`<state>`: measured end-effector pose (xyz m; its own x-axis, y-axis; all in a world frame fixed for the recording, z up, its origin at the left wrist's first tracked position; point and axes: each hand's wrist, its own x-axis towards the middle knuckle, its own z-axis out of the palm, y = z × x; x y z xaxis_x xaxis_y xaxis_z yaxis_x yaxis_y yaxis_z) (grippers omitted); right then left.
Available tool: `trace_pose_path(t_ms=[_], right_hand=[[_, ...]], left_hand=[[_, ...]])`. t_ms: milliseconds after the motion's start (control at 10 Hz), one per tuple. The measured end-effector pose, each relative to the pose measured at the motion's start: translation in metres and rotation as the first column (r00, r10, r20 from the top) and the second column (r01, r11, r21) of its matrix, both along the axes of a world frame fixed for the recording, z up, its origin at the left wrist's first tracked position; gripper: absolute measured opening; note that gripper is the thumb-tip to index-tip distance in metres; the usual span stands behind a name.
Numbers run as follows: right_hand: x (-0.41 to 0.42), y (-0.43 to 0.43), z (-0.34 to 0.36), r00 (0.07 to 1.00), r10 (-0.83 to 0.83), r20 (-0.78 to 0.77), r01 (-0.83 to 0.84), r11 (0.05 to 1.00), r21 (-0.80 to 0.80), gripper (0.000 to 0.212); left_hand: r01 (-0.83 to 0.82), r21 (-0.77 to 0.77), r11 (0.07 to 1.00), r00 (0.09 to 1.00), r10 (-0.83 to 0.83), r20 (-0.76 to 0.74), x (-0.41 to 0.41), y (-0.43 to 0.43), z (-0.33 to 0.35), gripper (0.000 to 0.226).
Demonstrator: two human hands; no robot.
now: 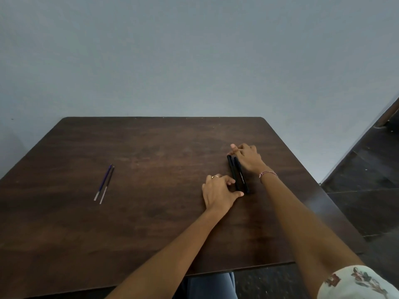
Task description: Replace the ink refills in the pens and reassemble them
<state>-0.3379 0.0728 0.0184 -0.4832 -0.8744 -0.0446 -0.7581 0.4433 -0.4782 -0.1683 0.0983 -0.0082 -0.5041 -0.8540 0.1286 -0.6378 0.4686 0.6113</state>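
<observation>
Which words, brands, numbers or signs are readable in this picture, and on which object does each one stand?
Pale line of print along the barrel of the right-hand black pen: too small and blurred to read.
Nothing else: no text shows on the second pen, the refills, the table, the wall or the patterned sleeve.
</observation>
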Motion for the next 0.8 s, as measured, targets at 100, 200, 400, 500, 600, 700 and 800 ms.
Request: trace_pose_path(t_ms=[100, 200, 400, 500, 600, 700, 800], right_hand=[[0.000, -0.004, -0.001, 0.999, 0.017, -0.037, -0.017, 1.000, 0.009, 0.063], [-0.003, -0.005, -0.007, 0.997, 0.029, -0.076, -0.027, 0.999, 0.027, 0.060], [0.001, -0.002, -0.007, 0.991, 0.021, -0.129, -0.019, 1.000, 0.019, 0.055], [0.002, 0.000, -0.005, 0.987, 0.032, -0.158, -0.027, 0.999, 0.030, 0.057], [0.000, 0.004, -0.003, 0.985, 0.038, -0.167, -0.034, 0.999, 0.027, 0.061], [0.001, 0.006, -0.002, 0.981, 0.047, -0.189, -0.046, 0.999, 0.008, 0.062], [0.009, 0.005, 0.001, 0.992, -0.042, -0.119, 0.020, 0.983, -0.181, 0.059]], left_hand=[[0.001, -0.002, 1.000, 1.000, -0.001, -0.001, -0.004, -0.002, -0.001, 0.044], [0.013, -0.016, 1.000, 1.000, -0.012, 0.014, -0.008, -0.002, -0.003, 0.044], [0.021, -0.032, 0.999, 0.999, -0.019, 0.046, -0.009, -0.001, -0.005, 0.044], [0.020, -0.029, 0.999, 0.998, -0.018, 0.064, -0.009, 0.001, -0.004, 0.045], [0.013, -0.022, 1.000, 0.996, -0.011, 0.088, -0.009, 0.003, -0.002, 0.050], [0.014, -0.018, 1.000, 0.994, -0.012, 0.109, -0.007, 0.004, 0.001, 0.058], [-0.003, -0.020, 1.000, 0.997, 0.005, 0.074, -0.001, 0.002, 0.003, 0.061]])
